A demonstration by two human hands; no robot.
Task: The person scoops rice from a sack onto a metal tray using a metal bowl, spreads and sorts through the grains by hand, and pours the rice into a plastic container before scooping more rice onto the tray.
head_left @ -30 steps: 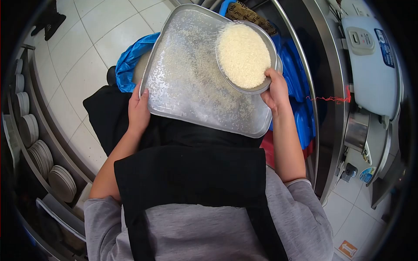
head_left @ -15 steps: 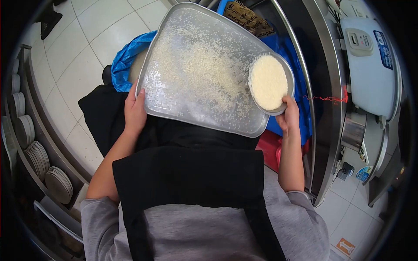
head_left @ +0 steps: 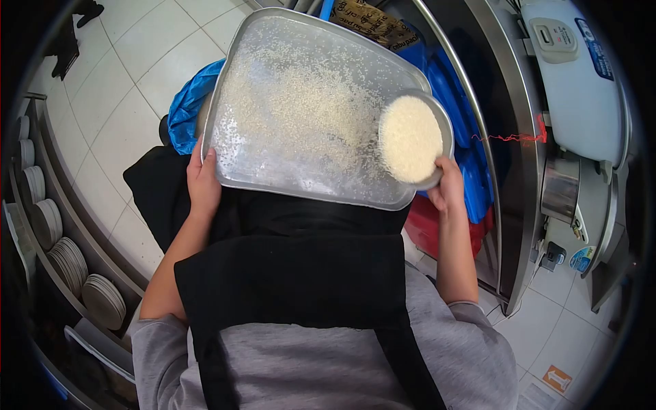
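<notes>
A grey metal tray (head_left: 260, 174) rests over my lap, with loose rice grains (head_left: 294, 102) spread thinly across it. My left hand (head_left: 203, 179) grips the tray's near left corner, thumb on top of the rim. At the right end, my right hand (head_left: 447, 183) is closed on the rim of a round metal bowl (head_left: 447, 126). That bowl, heaped with rice (head_left: 412, 140), is tilted over the tray's right edge; whether it touches the tray I cannot tell.
Behind the tray's left side stands an open blue sack (head_left: 186, 113). Stacked plates (head_left: 102, 301) fill a shelf at left. On the right are a metal rail (head_left: 471, 89), a pale blue appliance (head_left: 577, 75) and a metal pot (head_left: 560, 188). Another person's dark shoe (head_left: 65, 61) shows top left.
Both hands, the tray and the bowl have shifted slightly left in view. The bowl now leans a little more toward the tray. Both grips are unchanged.
</notes>
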